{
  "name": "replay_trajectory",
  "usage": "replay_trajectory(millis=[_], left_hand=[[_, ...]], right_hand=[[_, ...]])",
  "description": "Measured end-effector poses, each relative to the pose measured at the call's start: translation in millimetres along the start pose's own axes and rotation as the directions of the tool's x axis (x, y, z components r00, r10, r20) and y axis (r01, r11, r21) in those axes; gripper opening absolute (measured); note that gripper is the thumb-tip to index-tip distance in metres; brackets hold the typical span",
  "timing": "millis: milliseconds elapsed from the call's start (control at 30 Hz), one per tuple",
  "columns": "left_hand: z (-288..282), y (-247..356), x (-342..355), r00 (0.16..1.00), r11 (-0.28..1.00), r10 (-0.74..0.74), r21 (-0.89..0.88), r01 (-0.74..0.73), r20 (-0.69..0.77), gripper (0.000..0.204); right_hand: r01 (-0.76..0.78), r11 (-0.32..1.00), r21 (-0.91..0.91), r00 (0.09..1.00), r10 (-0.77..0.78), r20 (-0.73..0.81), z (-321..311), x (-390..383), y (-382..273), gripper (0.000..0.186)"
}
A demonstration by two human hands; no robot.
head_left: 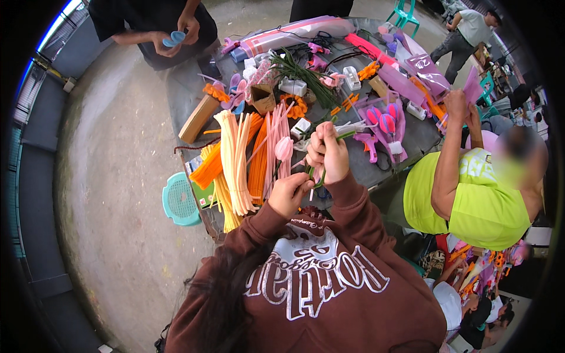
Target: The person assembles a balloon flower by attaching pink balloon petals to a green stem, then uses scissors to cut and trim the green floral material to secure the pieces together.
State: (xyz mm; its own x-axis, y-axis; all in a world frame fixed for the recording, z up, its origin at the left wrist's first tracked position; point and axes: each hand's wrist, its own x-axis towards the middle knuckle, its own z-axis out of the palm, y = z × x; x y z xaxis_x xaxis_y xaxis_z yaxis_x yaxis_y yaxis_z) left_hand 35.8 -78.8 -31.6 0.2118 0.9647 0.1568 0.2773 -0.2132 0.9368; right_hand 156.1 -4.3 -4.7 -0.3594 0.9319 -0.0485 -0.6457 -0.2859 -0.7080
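My right hand (pixel 328 152) is raised over the near edge of the table, its fingers closed round a green fuzzy pipe cleaner (pixel 346 135) whose end sticks out to the right. Lower and to the left, my left hand (pixel 286 195) pinches the same green strand between thumb and fingertips. A thin white stem end shows just below the pinch. Behind my left hand is a pale pink tulip-shaped flower (pixel 284 149); whether it joins the strand I cannot tell. Bundles of cream pipe cleaners (pixel 236 165), orange ones (pixel 259 159) and pink ones (pixel 275 126) lie beyond my left hand.
Dark green stems (pixel 303 76), orange flowers (pixel 294 106), a cardboard box (pixel 199 119) and purple-wrapped tulips (pixel 385 123) crowd the table (pixel 176 94). A teal stool (pixel 181 199) stands at left. A person in lime green (pixel 471 194) works at right; another person's hands (pixel 176 38) hold blue pieces.
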Motion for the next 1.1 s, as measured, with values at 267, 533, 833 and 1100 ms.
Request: replay_trajectory(millis=[267,533,833,1100], left_hand=[[-2,-12,-3,0.99,0.991,0.132,0.023,-0.131,-0.056,0.008],[-16,6,-4,0.962,0.881,0.23,0.452,-0.143,-0.145,0.027],[-17,8,-6,0.958,0.937,0.194,0.33,-0.117,-0.209,0.022],[-17,4,-2,0.949,0.969,0.197,0.197,-0.15,-0.246,0.028]], right_hand=[[-0.171,0.982,-0.081,0.973,0.181,0.143,-4,8,-17,0.049],[0.015,0.975,-0.223,1.0,-0.02,-0.021,15,11,-18,0.048],[-0.093,0.994,0.056,0.99,0.086,0.111,16,12,-24,0.049],[0.034,0.999,0.001,0.994,-0.034,0.102,29,10,-32,0.048]])
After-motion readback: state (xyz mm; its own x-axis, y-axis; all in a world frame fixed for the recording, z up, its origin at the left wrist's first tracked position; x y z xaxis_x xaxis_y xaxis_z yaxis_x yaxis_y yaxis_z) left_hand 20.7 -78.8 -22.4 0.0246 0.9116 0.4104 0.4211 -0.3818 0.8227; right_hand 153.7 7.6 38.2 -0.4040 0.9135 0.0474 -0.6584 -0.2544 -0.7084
